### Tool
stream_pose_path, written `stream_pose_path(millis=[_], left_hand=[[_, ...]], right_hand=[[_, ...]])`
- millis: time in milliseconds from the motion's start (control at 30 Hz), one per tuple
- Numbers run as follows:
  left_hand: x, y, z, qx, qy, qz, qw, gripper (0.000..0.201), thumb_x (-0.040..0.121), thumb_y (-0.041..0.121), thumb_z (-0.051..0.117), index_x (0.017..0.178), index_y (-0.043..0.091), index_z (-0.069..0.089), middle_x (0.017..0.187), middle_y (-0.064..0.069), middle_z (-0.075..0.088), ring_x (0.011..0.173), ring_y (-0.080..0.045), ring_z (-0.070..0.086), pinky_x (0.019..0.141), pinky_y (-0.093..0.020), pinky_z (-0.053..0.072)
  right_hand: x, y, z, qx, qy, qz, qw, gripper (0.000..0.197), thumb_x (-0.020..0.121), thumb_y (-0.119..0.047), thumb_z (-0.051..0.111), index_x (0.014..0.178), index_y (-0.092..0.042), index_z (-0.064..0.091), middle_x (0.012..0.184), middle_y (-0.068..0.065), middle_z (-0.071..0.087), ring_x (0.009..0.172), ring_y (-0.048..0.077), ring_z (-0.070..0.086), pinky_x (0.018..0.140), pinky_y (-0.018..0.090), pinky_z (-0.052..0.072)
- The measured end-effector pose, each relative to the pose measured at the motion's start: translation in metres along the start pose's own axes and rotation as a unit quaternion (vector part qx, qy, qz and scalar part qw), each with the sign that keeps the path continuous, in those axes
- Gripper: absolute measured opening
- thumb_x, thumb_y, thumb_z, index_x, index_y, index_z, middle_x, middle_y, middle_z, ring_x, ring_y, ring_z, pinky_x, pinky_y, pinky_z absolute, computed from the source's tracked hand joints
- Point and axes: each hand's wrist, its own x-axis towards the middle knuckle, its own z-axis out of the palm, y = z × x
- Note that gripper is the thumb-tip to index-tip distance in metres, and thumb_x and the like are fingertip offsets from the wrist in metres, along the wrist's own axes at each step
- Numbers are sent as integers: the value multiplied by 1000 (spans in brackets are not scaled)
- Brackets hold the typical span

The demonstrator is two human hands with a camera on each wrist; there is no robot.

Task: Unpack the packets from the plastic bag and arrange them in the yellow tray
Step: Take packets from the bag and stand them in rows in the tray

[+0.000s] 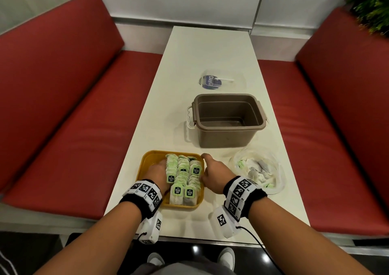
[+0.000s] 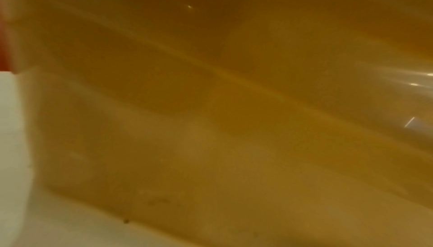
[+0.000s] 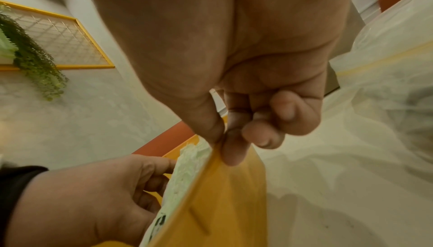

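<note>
A: Where does the head view look from?
B: High above, facing forward and down the tabletop (image 1: pixel 212 49), taking in both hands.
A: The wrist views?
B: The left sits pressed near the yellow tray (image 2: pixel 211 121), blurred. The right looks along its fingers (image 3: pixel 236 149) at the same tray's rim.
</note>
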Motion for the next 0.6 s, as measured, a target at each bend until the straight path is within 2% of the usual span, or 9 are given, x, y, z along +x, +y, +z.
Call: stream_pose_path(millis=[133,200,267,333,433,533,600], left_hand=[[-2,4,-8,81,-22,-12,996,48,88,27,61,133,18,47,120,-11,64,109,-31,61,88,-32,49],[0,9,-16,132,-8,-27,991,46,84,20,66,127,13,49,118,-10,63,109,-28,61,87,-33,49],[0,19,-24,186,38,-23,981,46,83,17,66,126,12,50,119,-10,61,110,-28,60,89,-35,49],[0,40,-28,186,89,12,978,48,86,18,64,131,13,49,120,-9,59,111,-28,58,91,-37,49],[-3,87,-22,82,120,99,984,42,88,21,65,129,19,55,118,-3,61,106,-22,60,92,-33,47],[-2,136,0,39,94,192,976,26,87,22,66,114,23,65,107,3,64,91,-16,61,88,-31,49],[2,164,21,40,62,235,969,21,87,25,66,108,25,67,103,5,65,88,-14,60,88,-29,48]], right_hand=[[-4,7,-6,-5,6,-1,1000,72,91,-25,60,150,-16,21,110,12,70,104,29,64,89,39,52],[-9,15,-16,6,21,-17,1000,65,93,-29,60,149,-18,28,101,8,72,99,24,65,88,35,52],[-18,24,-31,27,38,-31,998,49,94,-31,60,139,-21,43,83,0,72,85,16,65,80,30,51],[-27,37,-49,35,63,-34,997,36,94,-29,61,129,-22,53,74,-7,67,76,9,61,75,26,48],[-37,67,-71,22,108,-19,994,26,93,-25,62,119,-21,61,73,-10,64,73,7,57,74,25,46],[-41,104,-86,-22,135,26,990,24,90,-22,61,114,-19,62,82,-5,68,81,15,61,73,27,45],[-43,128,-93,-61,146,62,985,27,89,-24,61,115,-19,62,97,1,66,98,22,60,79,30,45]])
